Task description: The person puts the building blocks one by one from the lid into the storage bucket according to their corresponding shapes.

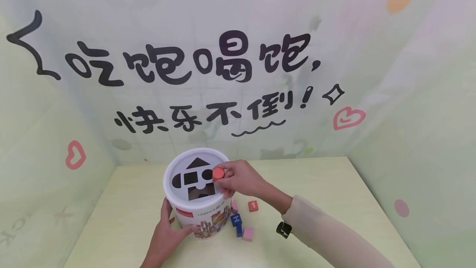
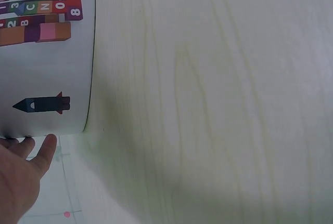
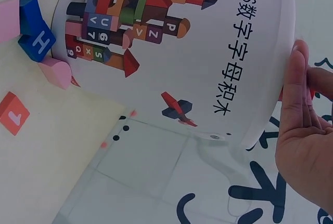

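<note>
A beige sleeve [image 1: 327, 230] lies nearest, reaching to the right hand [image 1: 239, 179], whose grip is pinched together on a red round block [image 1: 218, 173] over the right side of the lid [image 1: 199, 180], just beside the round hole [image 1: 206, 174]. The block's flat face and axis point toward the head camera. The white bucket [image 1: 202, 214] stands upright on the counter [image 1: 316, 202], the left hand [image 1: 166, 231] spread wide around it.

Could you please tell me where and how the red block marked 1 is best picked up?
Probably by two opposite flat sides, coming down from the person's right: the red block is small and straight-edged, with the blue blocks and pink blocks to its left and bare table on its right.
</note>
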### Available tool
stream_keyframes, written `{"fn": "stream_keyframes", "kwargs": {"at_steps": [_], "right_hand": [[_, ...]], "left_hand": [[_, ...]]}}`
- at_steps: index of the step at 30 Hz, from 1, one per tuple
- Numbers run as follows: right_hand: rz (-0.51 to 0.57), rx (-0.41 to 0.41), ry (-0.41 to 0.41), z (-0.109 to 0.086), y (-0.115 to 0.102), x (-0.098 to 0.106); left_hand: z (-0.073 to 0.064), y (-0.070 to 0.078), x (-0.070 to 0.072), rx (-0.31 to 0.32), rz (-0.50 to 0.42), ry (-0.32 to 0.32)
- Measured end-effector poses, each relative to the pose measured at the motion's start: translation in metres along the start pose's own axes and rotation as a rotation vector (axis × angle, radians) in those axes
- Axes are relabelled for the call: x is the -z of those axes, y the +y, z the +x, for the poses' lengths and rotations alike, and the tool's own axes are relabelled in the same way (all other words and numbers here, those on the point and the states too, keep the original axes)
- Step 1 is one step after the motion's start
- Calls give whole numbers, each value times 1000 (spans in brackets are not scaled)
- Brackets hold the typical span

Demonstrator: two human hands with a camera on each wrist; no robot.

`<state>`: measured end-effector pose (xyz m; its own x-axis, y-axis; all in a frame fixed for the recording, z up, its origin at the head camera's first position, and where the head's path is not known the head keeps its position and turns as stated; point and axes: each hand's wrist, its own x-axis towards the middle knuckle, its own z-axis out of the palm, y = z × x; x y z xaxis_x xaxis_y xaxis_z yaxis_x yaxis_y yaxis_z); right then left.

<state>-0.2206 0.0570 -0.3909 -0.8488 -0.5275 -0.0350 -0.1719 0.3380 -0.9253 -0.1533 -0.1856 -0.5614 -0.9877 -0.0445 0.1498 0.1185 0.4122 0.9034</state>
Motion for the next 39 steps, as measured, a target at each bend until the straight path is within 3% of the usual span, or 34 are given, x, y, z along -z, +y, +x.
{"fn": "stream_keyframes", "kwargs": {"at_steps": [10,18,28,39], "right_hand": [[-35,24,2,16,-7,-7],[-45,-48,10,28,-8,-10],[-56,-83,-3,39,-10,-17],[-82,-110,-11,41,-11,-16]], "left_hand": [[0,0,1,-12,6,2],[-2,-1,-1,-21,15,6],[-2,-1,-1,1,17,-4],[-1,-4,-1,-21,25,7]]}}
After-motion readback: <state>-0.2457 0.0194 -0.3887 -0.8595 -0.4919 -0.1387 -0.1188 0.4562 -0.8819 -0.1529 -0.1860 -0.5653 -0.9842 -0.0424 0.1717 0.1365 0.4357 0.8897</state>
